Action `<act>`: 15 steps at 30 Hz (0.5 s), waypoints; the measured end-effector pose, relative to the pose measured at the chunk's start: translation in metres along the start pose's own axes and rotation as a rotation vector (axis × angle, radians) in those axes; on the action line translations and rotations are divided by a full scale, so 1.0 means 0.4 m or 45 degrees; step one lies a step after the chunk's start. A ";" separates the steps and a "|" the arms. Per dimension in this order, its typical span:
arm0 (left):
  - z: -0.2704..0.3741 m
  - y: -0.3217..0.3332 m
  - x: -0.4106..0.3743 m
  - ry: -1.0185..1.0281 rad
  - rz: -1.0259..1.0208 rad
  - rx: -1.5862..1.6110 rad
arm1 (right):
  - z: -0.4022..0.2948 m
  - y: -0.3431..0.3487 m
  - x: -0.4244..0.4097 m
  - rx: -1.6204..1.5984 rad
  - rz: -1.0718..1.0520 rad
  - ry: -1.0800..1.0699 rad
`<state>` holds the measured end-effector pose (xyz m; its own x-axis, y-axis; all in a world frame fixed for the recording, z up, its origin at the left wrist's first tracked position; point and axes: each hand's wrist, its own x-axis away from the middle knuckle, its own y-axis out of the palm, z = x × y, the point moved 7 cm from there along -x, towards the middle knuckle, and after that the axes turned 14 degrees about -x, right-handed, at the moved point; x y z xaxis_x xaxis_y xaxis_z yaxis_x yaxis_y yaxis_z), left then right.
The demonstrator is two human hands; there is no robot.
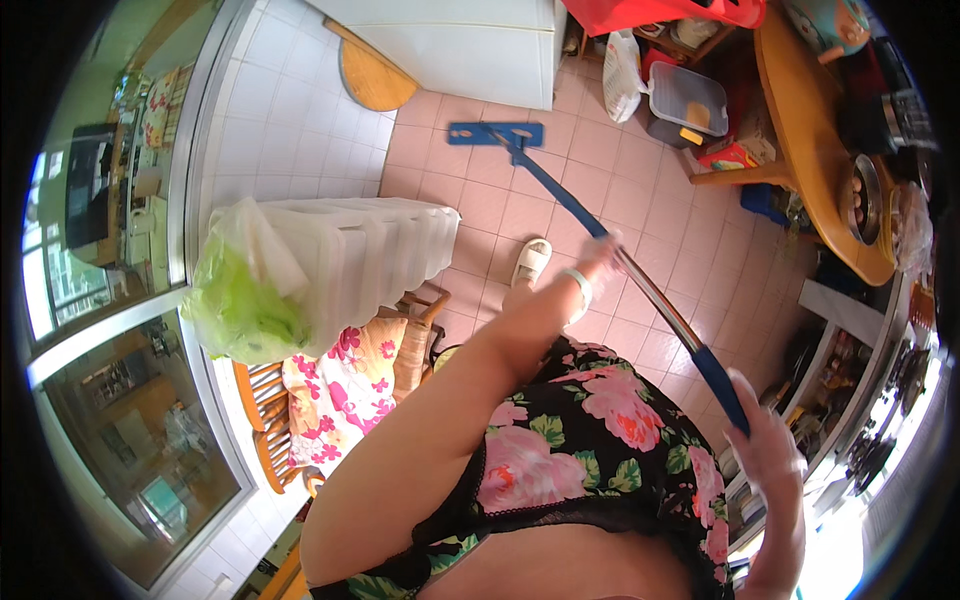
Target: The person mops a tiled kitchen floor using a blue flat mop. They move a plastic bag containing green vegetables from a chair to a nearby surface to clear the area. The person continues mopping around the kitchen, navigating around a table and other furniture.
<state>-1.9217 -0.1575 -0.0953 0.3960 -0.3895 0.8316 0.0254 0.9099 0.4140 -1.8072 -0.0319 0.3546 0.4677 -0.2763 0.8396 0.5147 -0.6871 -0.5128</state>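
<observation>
A flat mop with a blue pole (559,191) slants across the view. Its blue rectangular head (469,134) lies on the pink floor tiles (510,214), near the base of a white cabinet or fridge. My left hand (604,253), slightly blurred, is wrapped around the pole where the blue section meets the bare metal tube (660,304). A pale band circles that wrist. At the pole's upper end my right hand (761,442) holds the blue grip (721,390). My foot in a white slipper (533,259) shows left of the pole.
White stacked plastic drawers (390,240) stand at left, bearing a clear bag of green leaves (247,300). A chair with a floral cushion (345,394) is below them. At right are a wooden table (810,135), a lidded storage box (686,105) and a white plastic bag (622,75).
</observation>
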 end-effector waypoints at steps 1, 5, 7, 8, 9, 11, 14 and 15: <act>0.031 -0.060 -0.044 0.103 0.058 -0.152 | -0.019 0.015 -0.047 -0.015 -0.028 -0.015; 0.222 -0.215 -0.123 0.092 0.228 -0.619 | -0.108 0.111 -0.252 -0.077 -0.095 -0.137; 0.193 -0.274 -0.171 -0.214 0.535 -0.208 | -0.119 0.174 -0.304 -0.105 -0.113 -0.181; 0.180 -0.273 -0.184 -0.249 0.464 -0.295 | -0.108 0.187 -0.305 -0.131 -0.134 -0.165; 0.148 -0.277 -0.177 -0.291 0.394 -0.384 | -0.089 0.193 -0.294 -0.156 -0.143 -0.104; 0.059 -0.277 -0.190 -0.312 0.247 -0.654 | -0.039 0.173 -0.244 -0.185 -0.161 0.015; -0.160 -0.188 -0.197 -0.364 0.058 -0.990 | 0.070 0.124 -0.114 -0.229 -0.104 0.120; -0.218 -0.099 -0.130 -0.470 0.006 -1.002 | 0.096 0.101 -0.048 -0.282 -0.051 0.124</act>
<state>-1.8632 -0.1610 -0.1872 0.0783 -0.2831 0.9559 0.7057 0.6930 0.1474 -1.7680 -0.0285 0.3110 0.3733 -0.3021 0.8771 0.3561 -0.8264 -0.4362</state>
